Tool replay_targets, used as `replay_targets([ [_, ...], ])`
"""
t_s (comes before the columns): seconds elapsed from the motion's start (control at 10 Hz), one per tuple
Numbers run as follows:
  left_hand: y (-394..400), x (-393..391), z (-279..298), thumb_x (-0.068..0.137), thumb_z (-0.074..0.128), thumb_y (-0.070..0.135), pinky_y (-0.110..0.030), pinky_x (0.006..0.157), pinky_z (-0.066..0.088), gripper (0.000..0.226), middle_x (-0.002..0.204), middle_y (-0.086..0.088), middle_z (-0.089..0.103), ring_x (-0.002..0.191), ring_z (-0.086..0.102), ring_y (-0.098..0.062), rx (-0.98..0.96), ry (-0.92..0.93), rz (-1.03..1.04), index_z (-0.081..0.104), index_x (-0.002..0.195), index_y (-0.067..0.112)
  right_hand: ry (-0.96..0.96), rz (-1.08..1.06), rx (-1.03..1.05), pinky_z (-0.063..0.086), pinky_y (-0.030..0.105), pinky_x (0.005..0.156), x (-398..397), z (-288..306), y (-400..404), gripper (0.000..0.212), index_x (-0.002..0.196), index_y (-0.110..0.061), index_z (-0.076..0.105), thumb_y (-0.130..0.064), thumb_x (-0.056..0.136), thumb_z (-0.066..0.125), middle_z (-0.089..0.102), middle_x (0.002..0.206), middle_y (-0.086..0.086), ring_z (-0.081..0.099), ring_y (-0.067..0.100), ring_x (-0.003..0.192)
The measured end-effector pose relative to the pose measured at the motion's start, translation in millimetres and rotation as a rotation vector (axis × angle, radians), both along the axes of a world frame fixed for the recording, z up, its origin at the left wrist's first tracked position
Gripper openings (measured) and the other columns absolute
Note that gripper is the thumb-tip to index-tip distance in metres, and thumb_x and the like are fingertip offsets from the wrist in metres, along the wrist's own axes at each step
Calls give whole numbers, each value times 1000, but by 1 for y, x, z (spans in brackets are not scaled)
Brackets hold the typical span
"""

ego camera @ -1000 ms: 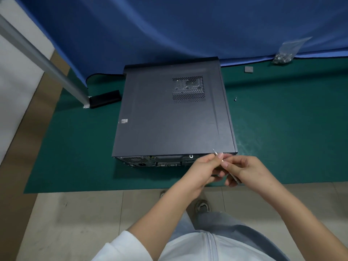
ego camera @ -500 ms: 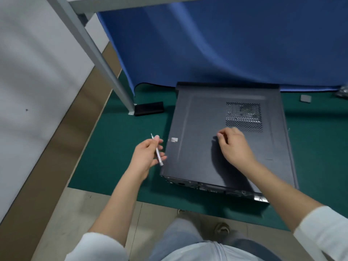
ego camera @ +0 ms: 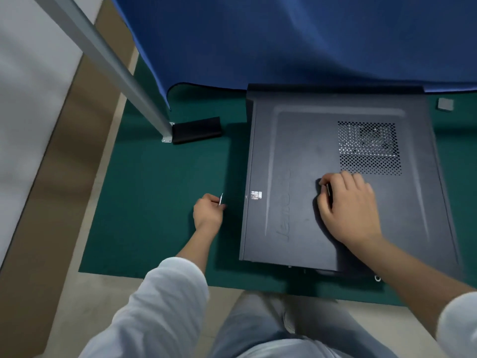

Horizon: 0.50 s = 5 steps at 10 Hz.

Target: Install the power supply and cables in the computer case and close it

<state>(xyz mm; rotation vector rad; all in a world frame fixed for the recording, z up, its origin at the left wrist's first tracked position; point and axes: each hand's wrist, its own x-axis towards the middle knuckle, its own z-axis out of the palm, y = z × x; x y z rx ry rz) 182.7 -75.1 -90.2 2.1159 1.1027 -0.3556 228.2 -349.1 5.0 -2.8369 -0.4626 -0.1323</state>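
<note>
My left hand [ego camera: 207,214] pinches a thin screwdriver [ego camera: 220,198] over the green mat [ego camera: 154,202], just left of the closed computer case [ego camera: 335,182], whose long axis runs away from me, while my nearer right hand [ego camera: 347,205] rests on its side panel, fingers curled, contents indiscernible.

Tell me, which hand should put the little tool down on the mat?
Left. The left hand already pinches the tool right above the mat, while the right hand rests on the case.
</note>
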Motion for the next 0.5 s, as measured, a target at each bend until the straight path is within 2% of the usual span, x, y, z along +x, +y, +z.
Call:
replay_targets([
  [0.2,2,7,-11,78,76,23,-25,68,41,26,97,-3,65,83,57,-19,20,-28,38,58,95,14,-9,-13,-4,36,37,68,0,-1,0,22,91,-10,56,-25,87,39,54,84,5,45,24,78],
  [0.3,1,5,-14,80,75,24,-26,69,39,28,98,-3,63,86,58,-20,42,-32,35,57,99,13,0,-10,-1,37,36,69,1,-2,0,21,91,-11,56,-24,87,41,55,85,3,45,23,79],
  [0.4,-2,2,-7,81,73,28,-26,72,37,38,107,-8,57,90,52,-19,49,-40,1,54,108,10,12,-15,8,38,36,69,-1,-2,-1,19,92,-13,55,-25,87,42,55,86,1,45,22,80],
  [0.5,-8,1,12,89,63,33,-30,81,36,35,115,-8,54,108,48,-24,164,-161,-28,53,113,11,2,-19,27,39,36,70,0,-2,0,16,92,-14,56,-23,88,43,55,86,1,45,22,81],
])
